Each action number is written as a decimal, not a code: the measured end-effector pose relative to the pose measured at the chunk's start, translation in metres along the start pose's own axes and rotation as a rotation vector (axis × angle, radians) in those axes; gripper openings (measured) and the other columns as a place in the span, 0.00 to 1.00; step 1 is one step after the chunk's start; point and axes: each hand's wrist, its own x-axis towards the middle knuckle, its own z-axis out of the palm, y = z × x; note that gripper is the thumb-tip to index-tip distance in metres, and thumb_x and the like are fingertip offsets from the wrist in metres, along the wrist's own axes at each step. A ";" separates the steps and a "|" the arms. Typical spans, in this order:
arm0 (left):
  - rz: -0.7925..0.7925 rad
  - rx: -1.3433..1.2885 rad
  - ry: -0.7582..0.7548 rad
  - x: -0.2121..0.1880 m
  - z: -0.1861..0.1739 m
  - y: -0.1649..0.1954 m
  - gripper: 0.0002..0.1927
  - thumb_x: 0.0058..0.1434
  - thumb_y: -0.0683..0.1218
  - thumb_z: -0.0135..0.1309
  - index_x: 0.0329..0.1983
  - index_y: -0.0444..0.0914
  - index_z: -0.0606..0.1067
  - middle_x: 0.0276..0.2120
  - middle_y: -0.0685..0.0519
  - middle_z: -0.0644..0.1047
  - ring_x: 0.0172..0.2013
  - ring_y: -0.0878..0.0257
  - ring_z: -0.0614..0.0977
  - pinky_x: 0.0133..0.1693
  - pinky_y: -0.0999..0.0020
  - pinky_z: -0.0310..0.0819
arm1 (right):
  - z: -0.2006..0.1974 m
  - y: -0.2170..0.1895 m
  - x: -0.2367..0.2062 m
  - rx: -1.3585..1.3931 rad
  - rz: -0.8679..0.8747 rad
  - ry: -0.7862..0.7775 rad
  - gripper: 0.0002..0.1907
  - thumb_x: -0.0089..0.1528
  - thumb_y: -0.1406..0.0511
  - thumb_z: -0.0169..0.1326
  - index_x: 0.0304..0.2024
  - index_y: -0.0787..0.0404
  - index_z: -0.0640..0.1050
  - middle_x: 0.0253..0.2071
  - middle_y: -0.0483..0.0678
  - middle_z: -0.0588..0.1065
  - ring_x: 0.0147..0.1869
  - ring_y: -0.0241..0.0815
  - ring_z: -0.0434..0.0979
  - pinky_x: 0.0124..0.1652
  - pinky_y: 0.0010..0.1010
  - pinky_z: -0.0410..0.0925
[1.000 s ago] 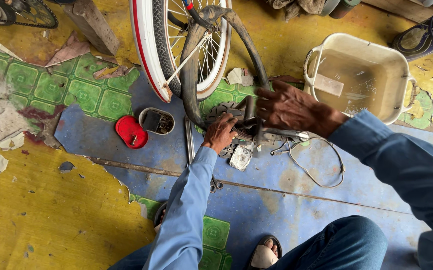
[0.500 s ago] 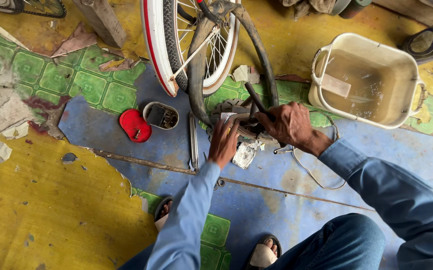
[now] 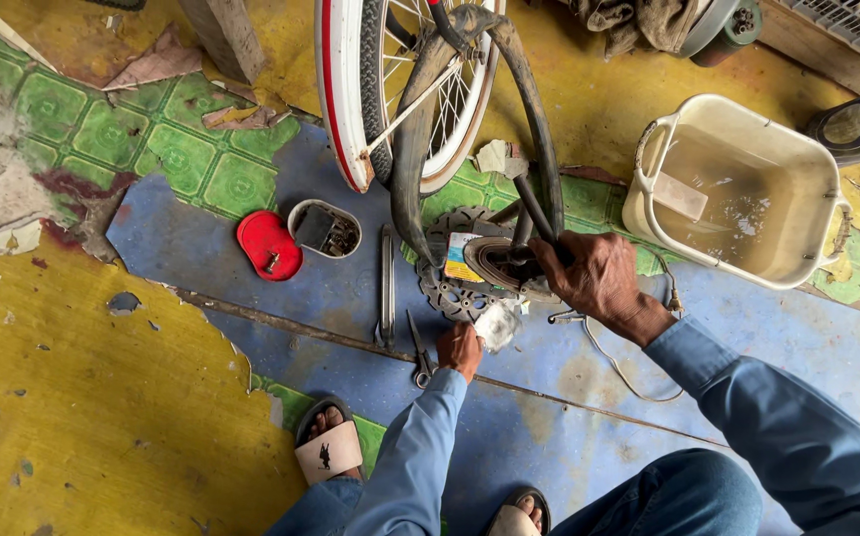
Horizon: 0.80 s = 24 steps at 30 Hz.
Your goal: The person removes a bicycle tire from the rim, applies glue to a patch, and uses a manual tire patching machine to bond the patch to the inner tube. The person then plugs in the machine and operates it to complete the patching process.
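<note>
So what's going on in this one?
A person squats on a worn floor beside a bicycle wheel. The right hand grips the black inner tube near a small roll on the floor. The left hand holds a crumpled whitish scrap, next to pliers. A basin of water stands at the right.

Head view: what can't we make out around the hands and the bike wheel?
- Right hand: its grip hides what the fingers hold.
- Left hand: whether it holds the crumpled white scrap is unclear.
- Bicycle wheel: cut off by top edge.
- Small tin: contents too small.
</note>
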 end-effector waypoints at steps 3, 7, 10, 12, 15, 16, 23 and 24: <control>-0.155 -0.086 0.062 -0.007 0.004 -0.001 0.15 0.59 0.53 0.57 0.29 0.37 0.79 0.34 0.43 0.80 0.37 0.44 0.80 0.39 0.50 0.74 | -0.002 0.000 0.000 0.001 0.013 0.011 0.23 0.64 0.53 0.59 0.21 0.62 0.79 0.15 0.55 0.71 0.16 0.56 0.70 0.21 0.44 0.63; -0.185 -0.517 -0.090 -0.041 -0.015 -0.023 0.19 0.60 0.56 0.58 0.27 0.34 0.76 0.25 0.43 0.78 0.28 0.49 0.79 0.33 0.56 0.72 | -0.008 -0.001 -0.001 0.008 0.040 0.009 0.24 0.64 0.52 0.59 0.21 0.62 0.79 0.14 0.56 0.70 0.16 0.56 0.70 0.22 0.45 0.64; -0.304 -0.734 0.011 -0.058 -0.037 -0.040 0.17 0.60 0.56 0.57 0.28 0.39 0.77 0.26 0.48 0.79 0.28 0.56 0.79 0.32 0.61 0.73 | -0.014 -0.001 -0.004 0.055 0.039 0.018 0.24 0.64 0.52 0.58 0.21 0.61 0.78 0.14 0.56 0.70 0.16 0.56 0.70 0.22 0.46 0.63; -0.312 -0.797 0.146 -0.049 -0.049 -0.045 0.16 0.60 0.54 0.58 0.26 0.37 0.76 0.24 0.47 0.77 0.27 0.58 0.76 0.30 0.59 0.69 | -0.016 0.000 -0.006 0.059 0.066 -0.008 0.23 0.64 0.52 0.58 0.22 0.60 0.80 0.14 0.55 0.70 0.15 0.56 0.70 0.21 0.46 0.63; -0.262 -0.646 0.217 -0.002 -0.064 -0.043 0.16 0.61 0.54 0.57 0.25 0.38 0.75 0.22 0.52 0.77 0.25 0.61 0.75 0.30 0.63 0.68 | -0.017 0.003 -0.009 0.056 0.057 0.020 0.22 0.64 0.51 0.58 0.23 0.59 0.80 0.14 0.55 0.71 0.15 0.56 0.70 0.20 0.47 0.62; -0.305 -0.737 0.205 0.012 -0.068 -0.039 0.17 0.61 0.54 0.57 0.24 0.38 0.74 0.21 0.52 0.76 0.24 0.61 0.75 0.29 0.63 0.68 | -0.016 0.004 -0.010 0.053 0.047 0.041 0.22 0.64 0.51 0.58 0.23 0.59 0.80 0.14 0.55 0.71 0.15 0.56 0.70 0.20 0.47 0.62; -0.175 -0.622 0.121 0.075 -0.099 -0.001 0.14 0.58 0.53 0.59 0.32 0.37 0.81 0.25 0.49 0.82 0.27 0.59 0.82 0.31 0.61 0.75 | -0.013 0.008 -0.012 0.049 0.082 0.054 0.24 0.64 0.50 0.58 0.21 0.59 0.77 0.15 0.56 0.71 0.16 0.57 0.71 0.21 0.47 0.64; -0.150 -0.648 0.136 0.079 -0.103 0.005 0.13 0.57 0.52 0.59 0.34 0.37 0.82 0.26 0.48 0.83 0.28 0.58 0.83 0.33 0.60 0.76 | -0.013 0.008 -0.012 0.060 0.086 0.057 0.23 0.63 0.50 0.58 0.21 0.58 0.77 0.15 0.55 0.71 0.16 0.57 0.71 0.21 0.48 0.64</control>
